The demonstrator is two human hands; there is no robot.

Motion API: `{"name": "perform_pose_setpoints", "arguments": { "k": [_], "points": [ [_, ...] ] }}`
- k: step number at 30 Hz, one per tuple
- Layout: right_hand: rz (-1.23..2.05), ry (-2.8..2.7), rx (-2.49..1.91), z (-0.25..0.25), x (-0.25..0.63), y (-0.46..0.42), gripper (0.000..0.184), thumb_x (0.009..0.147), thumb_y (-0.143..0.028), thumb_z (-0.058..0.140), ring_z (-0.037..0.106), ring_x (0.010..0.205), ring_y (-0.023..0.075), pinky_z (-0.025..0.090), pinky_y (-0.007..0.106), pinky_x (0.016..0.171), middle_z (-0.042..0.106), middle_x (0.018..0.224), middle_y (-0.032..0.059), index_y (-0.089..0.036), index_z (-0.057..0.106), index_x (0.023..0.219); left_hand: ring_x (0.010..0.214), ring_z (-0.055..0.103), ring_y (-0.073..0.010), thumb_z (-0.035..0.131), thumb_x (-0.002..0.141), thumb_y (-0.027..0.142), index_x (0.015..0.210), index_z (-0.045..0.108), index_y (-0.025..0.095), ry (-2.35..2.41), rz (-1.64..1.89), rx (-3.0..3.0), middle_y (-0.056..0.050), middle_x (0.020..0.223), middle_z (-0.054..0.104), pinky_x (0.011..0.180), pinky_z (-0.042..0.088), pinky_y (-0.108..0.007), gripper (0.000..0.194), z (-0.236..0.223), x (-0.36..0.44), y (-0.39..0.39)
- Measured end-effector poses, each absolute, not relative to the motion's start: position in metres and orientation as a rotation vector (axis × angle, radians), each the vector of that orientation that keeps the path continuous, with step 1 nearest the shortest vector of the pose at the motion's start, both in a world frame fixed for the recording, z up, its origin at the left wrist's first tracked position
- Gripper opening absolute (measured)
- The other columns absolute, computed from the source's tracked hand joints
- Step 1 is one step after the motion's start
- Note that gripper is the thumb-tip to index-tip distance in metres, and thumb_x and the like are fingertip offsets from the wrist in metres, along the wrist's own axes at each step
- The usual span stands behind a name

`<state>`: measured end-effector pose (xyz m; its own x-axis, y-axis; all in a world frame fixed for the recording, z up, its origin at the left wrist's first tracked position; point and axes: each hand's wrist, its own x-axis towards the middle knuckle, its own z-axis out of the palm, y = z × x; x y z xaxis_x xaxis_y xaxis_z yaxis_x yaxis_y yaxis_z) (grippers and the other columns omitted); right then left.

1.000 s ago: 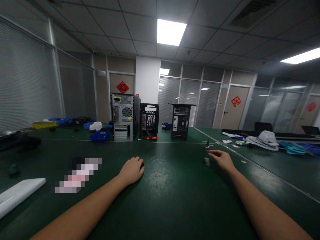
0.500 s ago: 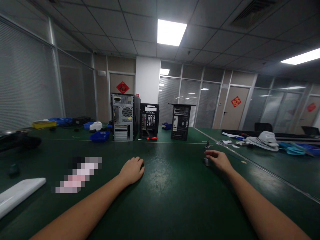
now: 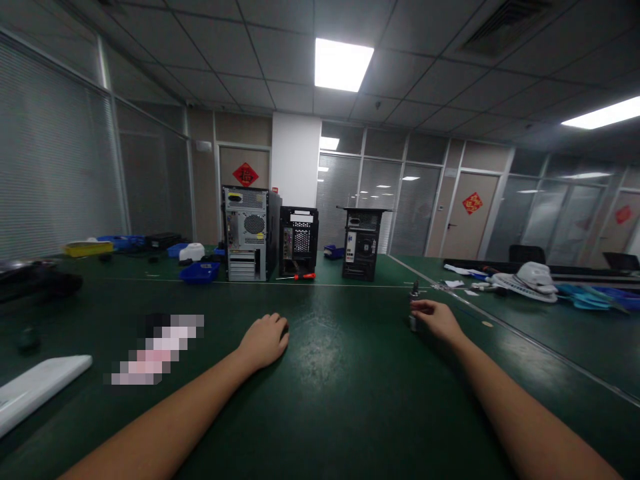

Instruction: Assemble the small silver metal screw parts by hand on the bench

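My left hand (image 3: 264,340) lies on the green tabletop (image 3: 320,413), palm down, with its fingers loosely bent and the thumb apart. It holds nothing that I can see. Farther right, my right hand (image 3: 440,321) pinches a slim upright cylinder (image 3: 413,323) between thumb and fingers. This small thing has a grey metallic lower part and a dark narrow top; its middle is hidden by the fingertips, and its kind is too small to make out. It stands at or just above the tabletop.
Three computer cases, one large (image 3: 247,233), one black (image 3: 299,241) and another (image 3: 360,245), stand at the back. A red-handled screwdriver (image 3: 304,276) lies before them. Blue trays (image 3: 199,272) and a white object (image 3: 45,387) are left; a white hat (image 3: 533,281) lies right.
The slim cylinder and the fingertips of my right hand have shifted very slightly to the right. My left hand has not moved.
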<state>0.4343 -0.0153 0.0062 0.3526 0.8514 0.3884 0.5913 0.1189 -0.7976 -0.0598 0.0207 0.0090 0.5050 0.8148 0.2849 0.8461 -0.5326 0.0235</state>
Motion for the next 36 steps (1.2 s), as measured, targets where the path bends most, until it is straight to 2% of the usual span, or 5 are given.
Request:
{"name": "perform_pose_setpoints", "arguments": {
  "k": [5, 12, 25, 32, 36],
  "points": [
    [0.291, -1.382, -1.651, 0.006, 0.436, -0.014, 0.032, 0.070, -0.025, 0.074, 0.072, 0.096, 0.0283, 0.054, 0.040, 0.091, 0.077, 0.099, 0.0119, -0.016, 0.077, 0.100, 0.105, 0.061, -0.0277, 0.046, 0.094, 0.038, 0.113, 0.068, 0.020, -1.446, -0.401, -2.615, -0.012, 0.113, 0.065, 0.091, 0.047, -0.039, 0.034, 0.008, -0.060, 0.021],
    [0.247, -1.444, -1.696, 0.004, 0.439, -0.017, 0.034, 0.079, -0.035, 0.067, 0.071, 0.098, 0.0275, 0.053, 0.038, 0.089, 0.077, 0.103, 0.0115, -0.017, 0.076, 0.107, 0.105, 0.061, -0.0279, 0.046, 0.094, 0.038, 0.114, 0.068, 0.020, -1.443, -0.405, -2.622, -0.013, 0.114, 0.064, 0.090, 0.048, -0.040, 0.035, 0.009, -0.060, 0.021],
    [0.257, -1.401, -1.810, 0.007, 0.437, -0.021, 0.031, 0.074, -0.043, 0.070, 0.070, 0.089, 0.0281, 0.051, 0.037, 0.079, 0.077, 0.092, 0.0119, -0.018, 0.078, 0.090, 0.106, 0.060, -0.0276, 0.046, 0.094, 0.039, 0.114, 0.068, 0.020, -1.453, -0.411, -2.641, -0.013, 0.114, 0.064, 0.091, 0.048, -0.039, 0.035, 0.012, -0.060, 0.019],
    [0.408, -1.399, -1.824, 0.003, 0.438, -0.020, 0.041, 0.075, -0.054, 0.070, 0.070, 0.081, 0.0236, 0.052, 0.034, 0.074, 0.076, 0.090, 0.0112, -0.017, 0.073, 0.093, 0.105, 0.060, -0.0278, 0.046, 0.094, 0.039, 0.114, 0.068, 0.020, -1.453, -0.403, -2.622, -0.013, 0.113, 0.065, 0.091, 0.047, -0.039, 0.035, 0.009, -0.060, 0.022],
    [0.512, -1.464, -1.757, 0.004, 0.432, -0.025, 0.042, 0.074, -0.048, 0.075, 0.070, 0.088, 0.0232, 0.053, 0.032, 0.080, 0.076, 0.099, 0.0119, -0.016, 0.070, 0.101, 0.106, 0.060, -0.0274, 0.045, 0.094, 0.039, 0.114, 0.068, 0.021, -1.454, -0.390, -2.627, -0.013, 0.114, 0.064, 0.091, 0.047, -0.039, 0.036, 0.010, -0.060, 0.021]
  ]
}}
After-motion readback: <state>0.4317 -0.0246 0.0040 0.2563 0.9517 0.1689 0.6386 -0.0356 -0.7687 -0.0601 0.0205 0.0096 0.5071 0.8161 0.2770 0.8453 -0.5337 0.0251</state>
